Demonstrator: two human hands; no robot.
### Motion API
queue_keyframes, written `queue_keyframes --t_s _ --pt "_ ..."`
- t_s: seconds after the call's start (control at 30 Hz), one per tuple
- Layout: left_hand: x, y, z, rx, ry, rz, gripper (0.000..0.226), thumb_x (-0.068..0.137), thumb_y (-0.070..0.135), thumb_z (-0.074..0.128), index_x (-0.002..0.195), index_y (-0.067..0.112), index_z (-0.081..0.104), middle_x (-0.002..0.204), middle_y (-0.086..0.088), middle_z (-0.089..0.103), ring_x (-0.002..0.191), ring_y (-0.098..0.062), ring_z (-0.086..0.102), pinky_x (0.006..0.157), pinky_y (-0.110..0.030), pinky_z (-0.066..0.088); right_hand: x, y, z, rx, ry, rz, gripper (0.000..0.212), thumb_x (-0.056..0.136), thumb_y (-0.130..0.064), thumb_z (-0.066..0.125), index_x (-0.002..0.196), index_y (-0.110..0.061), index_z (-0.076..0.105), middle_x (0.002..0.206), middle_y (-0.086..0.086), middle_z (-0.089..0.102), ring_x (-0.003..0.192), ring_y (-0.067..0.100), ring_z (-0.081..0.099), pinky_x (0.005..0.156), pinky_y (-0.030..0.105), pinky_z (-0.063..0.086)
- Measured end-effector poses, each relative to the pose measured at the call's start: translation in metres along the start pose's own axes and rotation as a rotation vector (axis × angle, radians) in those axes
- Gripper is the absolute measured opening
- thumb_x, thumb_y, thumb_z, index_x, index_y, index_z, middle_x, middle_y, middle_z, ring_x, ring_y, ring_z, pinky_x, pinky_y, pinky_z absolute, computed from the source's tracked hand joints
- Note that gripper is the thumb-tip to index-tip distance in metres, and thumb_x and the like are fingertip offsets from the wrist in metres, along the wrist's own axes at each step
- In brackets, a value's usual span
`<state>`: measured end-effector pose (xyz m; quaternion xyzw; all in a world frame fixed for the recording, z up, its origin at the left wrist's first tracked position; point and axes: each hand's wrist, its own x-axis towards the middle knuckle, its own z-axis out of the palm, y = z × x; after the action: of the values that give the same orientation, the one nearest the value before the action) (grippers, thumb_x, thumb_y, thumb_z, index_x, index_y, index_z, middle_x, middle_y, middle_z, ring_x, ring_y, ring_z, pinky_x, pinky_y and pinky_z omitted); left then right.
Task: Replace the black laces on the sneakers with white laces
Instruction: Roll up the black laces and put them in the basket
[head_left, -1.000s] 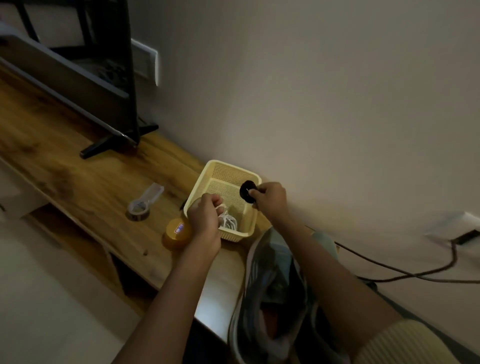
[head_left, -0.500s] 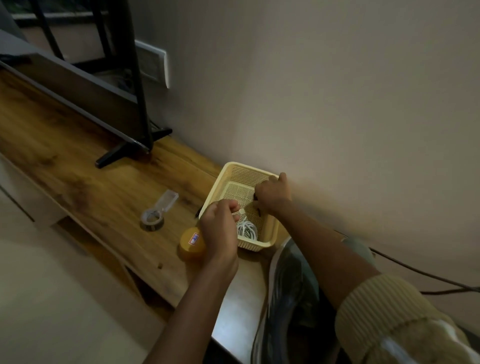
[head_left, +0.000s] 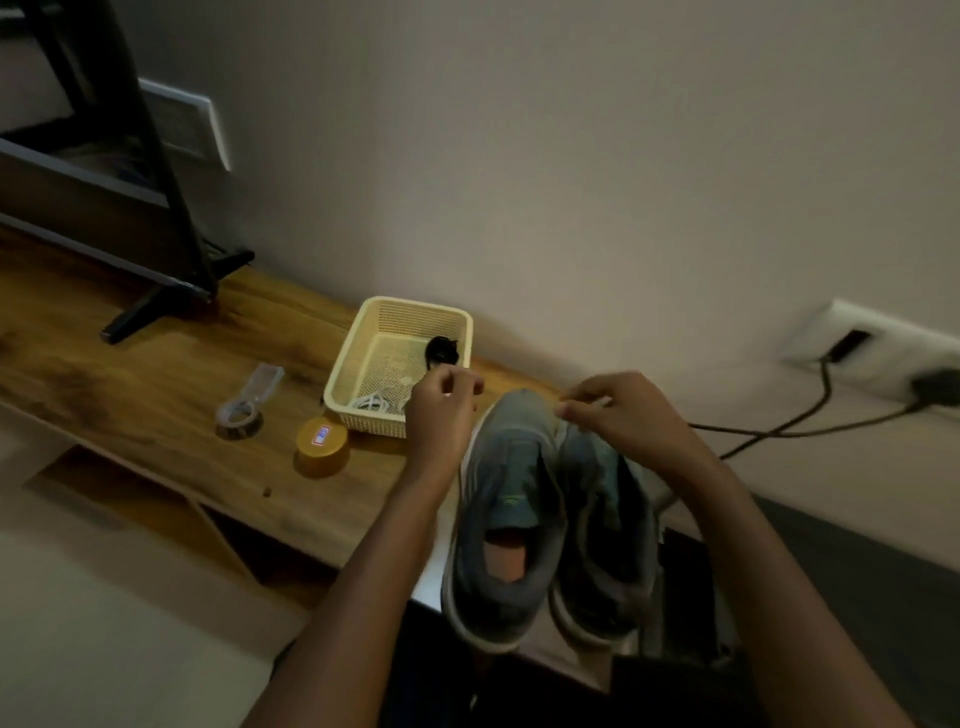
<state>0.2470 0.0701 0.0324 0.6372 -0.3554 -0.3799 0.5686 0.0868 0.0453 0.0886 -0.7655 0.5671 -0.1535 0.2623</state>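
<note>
Two grey sneakers stand side by side on the wooden shelf's right end, the left sneaker (head_left: 506, 525) and the right sneaker (head_left: 605, 535), toes toward the wall, no laces visible in them. Behind them a cream basket (head_left: 415, 307) holds a coiled black lace (head_left: 441, 351) and a white lace (head_left: 371, 402). My left hand (head_left: 441, 402) hovers at the basket's near right corner, fingers pinched, a small pale bit showing in them. My right hand (head_left: 618, 410) is over the right sneaker's toe, pinching a thin white lace end (head_left: 597, 401).
A tape roll (head_left: 239, 415) and a round yellow container (head_left: 322, 447) lie on the wooden shelf (head_left: 156, 395) left of the basket. A black TV stand leg (head_left: 156, 306) is at the back left. A dark cable (head_left: 779, 428) runs to a wall socket (head_left: 872, 348).
My right hand has let go of the black lace, which lies in the basket. Both hands have pulled back from the basket toward the sneakers, and the view has dropped onto the shoes.
</note>
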Motion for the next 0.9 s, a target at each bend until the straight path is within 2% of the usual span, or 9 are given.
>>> queue_keyframes --t_s 0.1,0.2,0.33,0.43,0.5,0.6,0.7,0.8,0.9 --pt "-0.015 -0.001 0.019 0.124 -0.097 0.062 0.024 0.092 0.014 0.050 0.071 0.023 0.057 0.085 -0.007 0.066 0.083 -0.028 0.061 0.079 -0.040 0.049 -0.037 0.034 -0.002 0.300 0.171 0.159 0.016 0.087 -0.014 0.064 0.076 -0.004 0.071 0.072 0.006 0.067 0.059 0.008 0.063 0.059 0.022 0.045" --pt "-0.030 -0.003 0.038 0.265 -0.284 0.123 0.022 0.092 0.015 0.052 0.075 0.028 0.058 0.093 -0.005 0.067 0.089 -0.024 0.062 0.085 -0.041 0.051 -0.034 0.056 0.014 0.508 0.346 0.320 0.019 0.089 -0.008 0.059 0.073 -0.004 0.068 0.069 0.008 0.065 0.056 0.012 0.062 0.052 0.020 0.045" --pt "-0.046 -0.009 0.053 0.514 -0.531 0.272 0.015 0.092 0.023 0.057 0.106 0.024 0.063 0.110 0.003 0.064 0.105 -0.015 0.058 0.090 -0.032 0.046 -0.014 0.063 0.031 0.366 0.320 0.275 0.024 0.087 -0.011 0.059 0.071 0.006 0.066 0.071 0.021 0.065 0.060 0.027 0.059 0.056 0.028 0.046" --pt "-0.053 -0.008 0.059 0.936 -0.682 0.421 0.019 0.086 0.034 0.061 0.105 0.034 0.063 0.144 0.007 0.038 0.138 -0.019 0.021 0.112 -0.046 0.011 -0.008 0.075 0.028 0.331 0.321 0.206 0.021 0.085 -0.009 0.060 0.071 0.005 0.068 0.073 0.018 0.067 0.065 0.023 0.059 0.063 0.025 0.048" --pt "-0.055 -0.007 0.065 1.129 -0.811 0.451 0.023 0.081 0.033 0.064 0.104 0.038 0.064 0.157 0.009 0.009 0.145 -0.023 -0.010 0.108 -0.057 -0.018 -0.004 0.088 0.024 0.393 0.376 0.238 0.019 0.084 -0.007 0.060 0.070 0.003 0.068 0.072 0.014 0.067 0.071 0.027 0.062 0.074 0.041 0.054" --pt "-0.055 -0.010 0.074 1.299 -0.888 0.438 0.026 0.080 0.031 0.066 0.104 0.040 0.065 0.159 0.009 -0.009 0.141 -0.030 -0.027 0.097 -0.060 -0.030 -0.002 0.097 0.019 0.505 0.393 0.302 0.017 0.083 -0.005 0.059 0.072 -0.001 0.070 0.074 0.011 0.068 0.075 0.028 0.065 0.078 0.046 0.054" --pt "-0.053 -0.011 0.081 1.315 -0.874 0.448 0.016 0.080 0.042 0.068 0.096 0.036 0.068 0.159 0.011 0.000 0.143 -0.027 -0.022 0.098 -0.061 -0.029 -0.003 0.096 0.017 0.506 0.349 0.270 0.017 0.086 -0.008 0.060 0.071 -0.006 0.069 0.077 0.010 0.068 0.074 0.024 0.065 0.072 0.038 0.055" --pt "-0.049 -0.007 0.083 1.168 -0.793 0.442 0.013 0.083 0.045 0.064 0.090 0.034 0.068 0.153 0.016 0.022 0.145 -0.017 -0.001 0.107 -0.058 -0.020 -0.006 0.097 0.015 0.501 0.285 0.234 0.015 0.087 -0.009 0.061 0.075 -0.006 0.069 0.078 0.008 0.067 0.064 0.014 0.061 0.056 0.018 0.048" --pt "-0.040 -0.004 0.079 0.784 -0.555 0.389 0.006 0.085 0.039 0.064 0.087 0.032 0.065 0.120 0.017 0.058 0.125 -0.012 0.043 0.111 -0.047 0.023 -0.009 0.097 0.011 0.549 0.306 0.212 0.015 0.088 -0.011 0.062 0.077 -0.004 0.071 0.080 0.010 0.069 0.069 0.018 0.063 0.063 0.026 0.052"
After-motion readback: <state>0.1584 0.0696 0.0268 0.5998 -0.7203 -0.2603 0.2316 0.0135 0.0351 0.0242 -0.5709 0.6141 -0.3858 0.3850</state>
